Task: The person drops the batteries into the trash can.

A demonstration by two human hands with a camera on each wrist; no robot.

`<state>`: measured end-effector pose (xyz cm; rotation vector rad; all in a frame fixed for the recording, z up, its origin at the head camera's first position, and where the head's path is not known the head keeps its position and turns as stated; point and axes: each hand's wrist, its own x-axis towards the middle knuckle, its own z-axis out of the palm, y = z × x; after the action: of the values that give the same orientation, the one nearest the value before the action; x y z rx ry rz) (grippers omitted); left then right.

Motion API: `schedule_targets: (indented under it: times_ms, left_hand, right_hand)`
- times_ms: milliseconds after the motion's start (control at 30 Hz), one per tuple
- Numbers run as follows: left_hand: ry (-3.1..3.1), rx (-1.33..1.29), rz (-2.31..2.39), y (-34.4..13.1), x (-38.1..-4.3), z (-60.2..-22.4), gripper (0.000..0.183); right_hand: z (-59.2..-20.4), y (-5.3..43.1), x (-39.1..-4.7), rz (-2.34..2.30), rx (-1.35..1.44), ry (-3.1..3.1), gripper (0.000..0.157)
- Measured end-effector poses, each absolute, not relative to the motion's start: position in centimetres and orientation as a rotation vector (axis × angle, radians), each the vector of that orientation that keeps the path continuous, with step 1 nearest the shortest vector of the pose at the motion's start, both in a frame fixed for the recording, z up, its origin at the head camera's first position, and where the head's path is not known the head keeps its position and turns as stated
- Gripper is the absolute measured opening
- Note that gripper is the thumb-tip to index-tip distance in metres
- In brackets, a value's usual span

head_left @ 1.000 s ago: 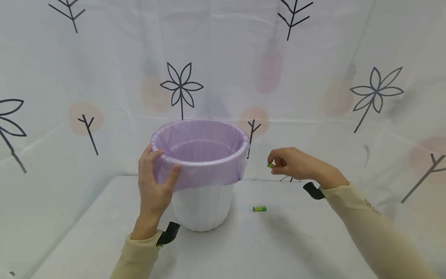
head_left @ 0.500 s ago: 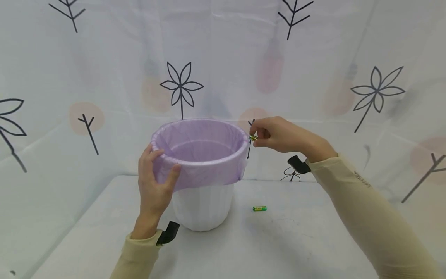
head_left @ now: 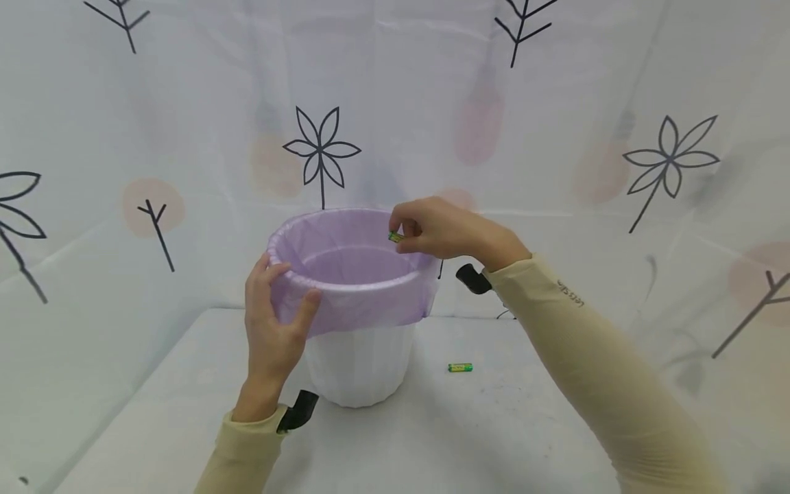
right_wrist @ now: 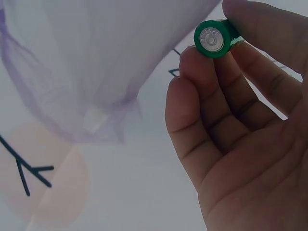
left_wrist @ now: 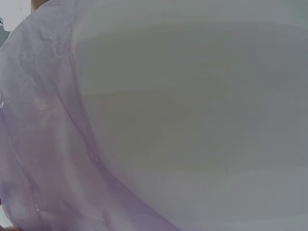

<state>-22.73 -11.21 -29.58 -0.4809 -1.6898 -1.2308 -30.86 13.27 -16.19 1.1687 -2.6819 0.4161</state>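
A white trash bin (head_left: 361, 367) stands on the table, lined with a purple trash bag (head_left: 370, 309) folded down over its rim. My left hand (head_left: 271, 343) holds the bin at its left front, fingers over the rim and thumb against the bag outside. Over the right part of the bin's opening, my right hand (head_left: 453, 233) pinches a green battery (head_left: 395, 237) between thumb and fingers. In the right wrist view the flat silver end of that battery (right_wrist: 211, 39) faces the camera. The left wrist view shows mostly the bag (left_wrist: 43, 144) and the bin's white side (left_wrist: 192, 120).
A second green battery (head_left: 460, 368) lies on the white table (head_left: 370, 453), right of the bin. Behind the table hangs a pale curtain (head_left: 395, 103) printed with leaves and twigs.
My right hand has carried the battery up and leftward, from right of the bin to above its opening. The left hand keeps its place on the rim.
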Motion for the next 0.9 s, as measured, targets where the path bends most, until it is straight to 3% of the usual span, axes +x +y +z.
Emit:
schedule_targets:
  times_ms: [900]
  left_hand:
    - [-1.727,-0.467,-1.255,-11.2,-22.4,-29.5,0.047]
  right_hand:
    - [-19.5,9.0,-34.0,0.467,1.146,-2.788,0.014]
